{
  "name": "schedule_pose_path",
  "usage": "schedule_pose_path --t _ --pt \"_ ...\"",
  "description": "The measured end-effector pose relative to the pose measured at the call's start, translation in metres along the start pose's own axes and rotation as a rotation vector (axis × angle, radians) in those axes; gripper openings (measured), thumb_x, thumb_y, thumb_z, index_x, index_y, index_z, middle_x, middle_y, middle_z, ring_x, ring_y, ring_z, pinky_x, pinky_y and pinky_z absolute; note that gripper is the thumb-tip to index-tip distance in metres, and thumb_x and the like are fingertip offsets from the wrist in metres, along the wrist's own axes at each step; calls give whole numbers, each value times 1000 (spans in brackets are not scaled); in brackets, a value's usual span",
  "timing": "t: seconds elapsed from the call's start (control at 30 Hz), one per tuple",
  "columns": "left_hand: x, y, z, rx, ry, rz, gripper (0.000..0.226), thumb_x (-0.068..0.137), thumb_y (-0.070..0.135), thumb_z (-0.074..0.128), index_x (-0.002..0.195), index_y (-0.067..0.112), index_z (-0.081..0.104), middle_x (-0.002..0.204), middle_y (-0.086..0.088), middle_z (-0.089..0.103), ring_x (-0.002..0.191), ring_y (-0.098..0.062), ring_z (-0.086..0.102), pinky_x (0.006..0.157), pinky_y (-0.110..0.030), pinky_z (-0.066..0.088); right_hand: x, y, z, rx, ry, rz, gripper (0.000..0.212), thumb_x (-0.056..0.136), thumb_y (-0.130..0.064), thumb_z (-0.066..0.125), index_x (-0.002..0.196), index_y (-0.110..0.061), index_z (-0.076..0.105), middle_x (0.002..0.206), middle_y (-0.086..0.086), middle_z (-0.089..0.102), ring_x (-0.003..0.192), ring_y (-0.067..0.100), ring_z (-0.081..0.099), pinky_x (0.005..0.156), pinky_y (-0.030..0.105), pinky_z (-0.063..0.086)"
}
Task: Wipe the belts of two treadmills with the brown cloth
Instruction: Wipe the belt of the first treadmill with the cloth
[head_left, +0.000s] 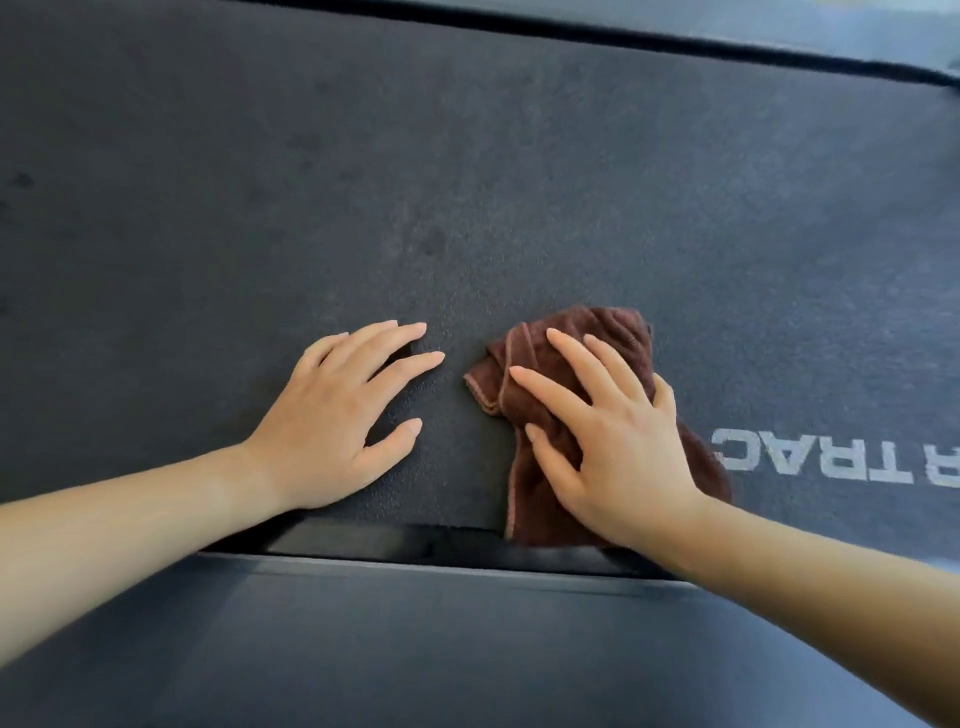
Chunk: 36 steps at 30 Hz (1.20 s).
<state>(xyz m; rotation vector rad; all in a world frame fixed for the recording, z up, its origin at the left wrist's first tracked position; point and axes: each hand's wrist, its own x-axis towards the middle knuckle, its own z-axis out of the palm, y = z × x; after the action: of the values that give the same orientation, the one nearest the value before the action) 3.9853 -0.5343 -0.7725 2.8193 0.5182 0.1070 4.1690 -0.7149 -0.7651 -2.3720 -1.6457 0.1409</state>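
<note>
A dark grey treadmill belt (467, 171) fills most of the view, with faint darker spots on its left half. The crumpled brown cloth (613, 332) lies on the belt near its front edge. My right hand (608, 441) presses flat on the cloth, fingers spread over it and the thumb tucked at its right side. My left hand (337, 421) rests flat on the bare belt just left of the cloth, fingers apart, holding nothing.
White lettering (831, 462) is printed on the belt at the right. A smooth dark side rail (415, 639) runs along the near edge, with a narrow gap (389, 540) between it and the belt. Another rail edge (675, 36) crosses the top.
</note>
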Motion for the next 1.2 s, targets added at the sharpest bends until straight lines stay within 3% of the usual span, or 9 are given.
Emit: schedule_pose_path --t 0.17,0.3,0.5,0.7,0.9,1.03,1.2 --pt "-2 -3 -2 40 -56 21 58 88 48 33 141 25 41 152 1 30 141 -21 27 112 -39 17 27 -7 1 -1 -28 8 45 88 -49 39 132 -40 49 150 -2 36 139 28 28 100 61 30" --pt "-7 -17 -11 128 -106 84 60 90 53 28 144 27 37 154 0 28 140 -22 30 111 -37 19 79 -10 6 17 -8 13 43 90 -46 44 133 -41 47 151 -4 32 140 24 24 102 61 26" --pt "-15 -53 -25 157 -108 35 57 89 55 31 141 34 38 152 2 31 139 -20 32 110 -43 23 153 -17 12 19 32 70 43 91 -46 45 133 -41 46 152 -5 31 140 20 21 104 64 22" --pt "39 -93 -30 158 -77 -3 62 90 61 23 145 34 29 156 2 20 143 -19 19 113 -48 17 147 -20 12 26 45 67 43 91 -43 47 133 -39 47 150 -3 33 138 21 25 104 62 25" --pt "131 -129 -37 171 -65 206 58 93 53 29 143 26 35 152 0 30 139 -21 29 109 -51 23 129 -31 18 34 98 142 43 87 -45 47 129 -39 52 148 -3 38 138 24 30 100 61 31" --pt "181 -148 -37 78 -42 217 61 86 55 32 140 26 40 149 0 34 137 -23 30 110 -50 22 134 -32 16 38 79 182 41 87 -44 50 127 -39 55 148 -5 39 138 22 31 100 57 32" --pt "185 -152 -30 -17 28 232 58 85 54 34 136 29 45 147 4 37 135 -18 31 111 -48 17 142 -34 17 13 131 305 42 87 -43 51 128 -38 55 147 -4 41 137 23 33 100 55 33"
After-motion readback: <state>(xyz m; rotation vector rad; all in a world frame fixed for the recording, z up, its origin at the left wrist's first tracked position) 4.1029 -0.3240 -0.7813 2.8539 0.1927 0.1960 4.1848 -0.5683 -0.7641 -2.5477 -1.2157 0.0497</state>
